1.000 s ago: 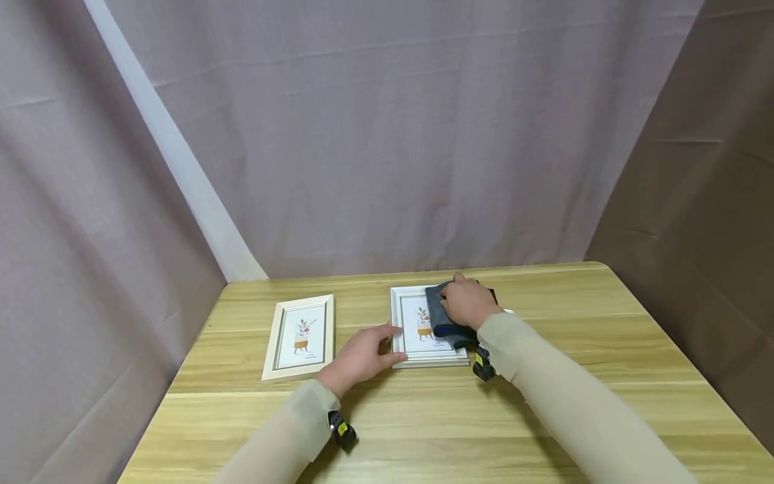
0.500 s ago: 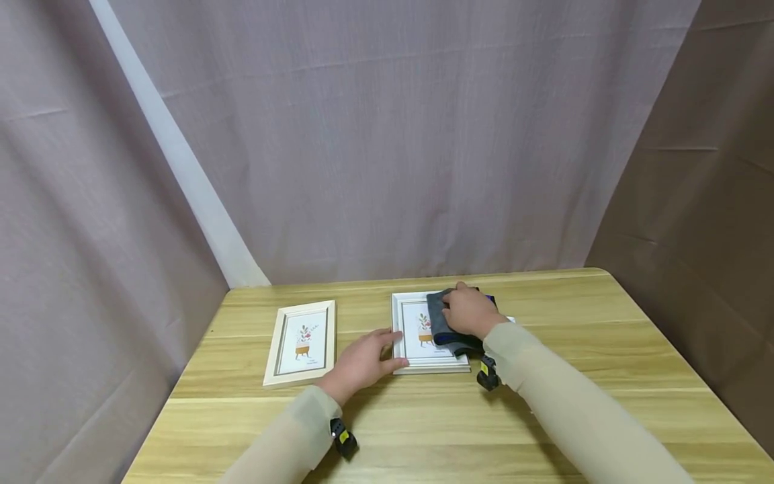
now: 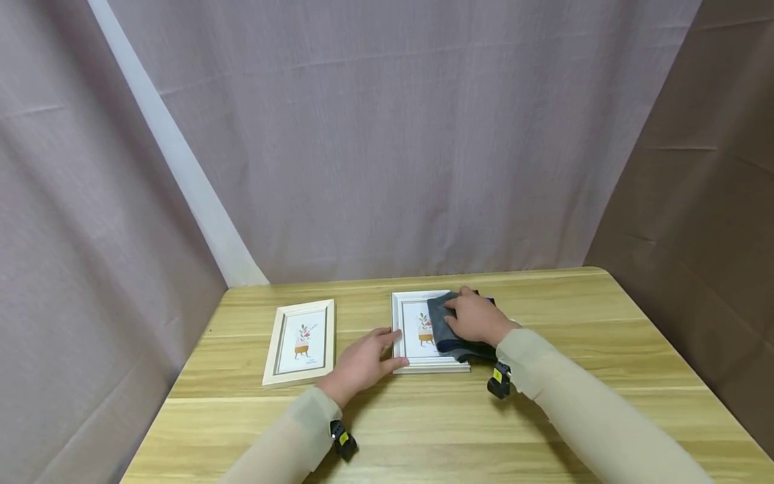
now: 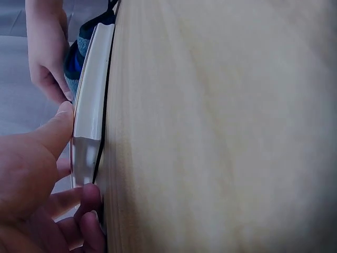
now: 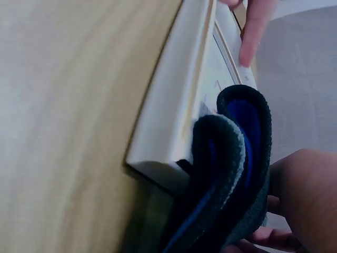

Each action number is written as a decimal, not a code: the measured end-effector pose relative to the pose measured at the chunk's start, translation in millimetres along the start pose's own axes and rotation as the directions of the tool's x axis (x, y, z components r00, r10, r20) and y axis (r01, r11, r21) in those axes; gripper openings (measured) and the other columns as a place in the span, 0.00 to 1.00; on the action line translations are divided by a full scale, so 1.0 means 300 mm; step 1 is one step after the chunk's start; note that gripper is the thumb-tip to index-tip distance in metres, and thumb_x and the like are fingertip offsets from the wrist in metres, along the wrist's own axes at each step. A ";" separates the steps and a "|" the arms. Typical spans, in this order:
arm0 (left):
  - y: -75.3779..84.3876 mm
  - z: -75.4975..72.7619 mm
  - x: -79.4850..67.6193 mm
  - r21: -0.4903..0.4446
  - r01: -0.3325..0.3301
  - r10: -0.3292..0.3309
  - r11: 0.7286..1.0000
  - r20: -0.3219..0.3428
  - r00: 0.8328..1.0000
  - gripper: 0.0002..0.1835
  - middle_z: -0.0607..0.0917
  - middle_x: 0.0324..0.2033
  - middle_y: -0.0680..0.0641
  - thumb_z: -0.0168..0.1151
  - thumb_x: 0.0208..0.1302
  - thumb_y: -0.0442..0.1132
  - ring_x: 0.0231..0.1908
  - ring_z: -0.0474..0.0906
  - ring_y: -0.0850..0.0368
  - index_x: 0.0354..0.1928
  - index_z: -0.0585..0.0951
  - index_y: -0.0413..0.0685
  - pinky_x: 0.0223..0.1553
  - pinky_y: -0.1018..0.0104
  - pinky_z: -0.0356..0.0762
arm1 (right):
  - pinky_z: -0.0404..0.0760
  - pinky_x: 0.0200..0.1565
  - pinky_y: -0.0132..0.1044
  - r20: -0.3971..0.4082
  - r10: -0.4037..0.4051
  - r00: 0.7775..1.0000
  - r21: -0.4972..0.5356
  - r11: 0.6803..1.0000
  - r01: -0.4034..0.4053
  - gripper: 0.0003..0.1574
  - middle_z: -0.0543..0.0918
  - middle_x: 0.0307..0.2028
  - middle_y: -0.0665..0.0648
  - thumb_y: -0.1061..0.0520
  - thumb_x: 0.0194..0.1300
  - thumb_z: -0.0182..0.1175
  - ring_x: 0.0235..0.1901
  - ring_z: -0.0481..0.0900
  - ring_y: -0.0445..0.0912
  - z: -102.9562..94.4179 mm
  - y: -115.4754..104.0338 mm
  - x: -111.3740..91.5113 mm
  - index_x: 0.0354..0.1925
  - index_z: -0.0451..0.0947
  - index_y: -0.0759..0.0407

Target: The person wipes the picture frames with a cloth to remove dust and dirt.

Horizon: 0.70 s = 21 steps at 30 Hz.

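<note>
A white picture frame point(image 3: 399, 316) with a flower-pot print lies face up on the table. My left hand point(image 3: 363, 359) holds its left edge, thumb at the front corner and index finger on the border; in the left wrist view the other fingers curl by the frame's side point(image 4: 92, 105). My right hand point(image 3: 480, 319) grips a folded grey cloth point(image 3: 440, 323) with a dark edge against the frame's right half. The cloth hides that half of the print. In the right wrist view, the cloth's folds point(image 5: 226, 153) show blue inside and hang over the frame's corner.
A second, cream picture frame point(image 3: 329, 343) with a similar print lies at the left on the wooden table point(image 3: 423, 430). Grey curtains point(image 3: 363, 134) hang behind and at the left, a brown one point(image 3: 695, 202) at the right.
My right hand has slid a little to the right and toward me, with the cloth shifting slightly under it. The left hand and both frames stay in place.
</note>
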<state>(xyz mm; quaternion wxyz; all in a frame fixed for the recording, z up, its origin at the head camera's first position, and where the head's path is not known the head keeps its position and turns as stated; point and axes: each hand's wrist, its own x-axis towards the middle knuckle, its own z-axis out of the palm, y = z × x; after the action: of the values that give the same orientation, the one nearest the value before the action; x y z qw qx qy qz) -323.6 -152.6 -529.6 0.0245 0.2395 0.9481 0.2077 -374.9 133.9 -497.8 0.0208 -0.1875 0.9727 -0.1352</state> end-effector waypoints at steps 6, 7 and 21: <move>0.006 -0.004 -0.001 0.004 0.002 -0.002 1.000 0.007 1.000 0.38 0.75 0.77 0.43 0.66 0.77 0.64 0.73 0.75 0.41 0.82 0.74 0.56 0.70 0.44 0.75 | 0.83 0.60 0.59 0.013 -0.022 1.000 -0.008 1.000 0.022 0.27 0.78 0.67 0.74 0.51 0.83 0.62 0.60 0.82 0.65 -0.004 -0.022 -0.062 0.69 0.82 0.67; 0.007 -0.006 -0.002 0.004 0.001 -0.001 1.000 0.007 1.000 0.38 0.76 0.77 0.43 0.66 0.77 0.64 0.73 0.76 0.41 0.82 0.74 0.55 0.70 0.44 0.76 | 0.83 0.60 0.59 0.012 -0.026 1.000 -0.016 1.000 0.027 0.28 0.78 0.66 0.74 0.51 0.83 0.62 0.60 0.83 0.65 -0.002 -0.027 -0.071 0.69 0.82 0.67; 0.010 -0.002 -0.001 0.064 -0.024 0.024 0.998 0.001 1.000 0.38 0.77 0.75 0.43 0.64 0.79 0.63 0.70 0.78 0.44 0.82 0.74 0.53 0.67 0.46 0.79 | 0.85 0.50 0.52 0.042 -0.039 0.998 -0.028 0.999 0.040 0.27 0.82 0.59 0.69 0.51 0.81 0.65 0.50 0.82 0.55 -0.006 -0.082 -0.164 0.67 0.83 0.68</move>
<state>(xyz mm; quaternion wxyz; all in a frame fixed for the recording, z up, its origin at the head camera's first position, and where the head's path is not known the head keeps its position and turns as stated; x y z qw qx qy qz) -322.0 -150.6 -527.8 0.0142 0.2515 0.9513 0.1775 -320.7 130.7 -489.8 0.0354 -0.2096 0.9700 -0.1177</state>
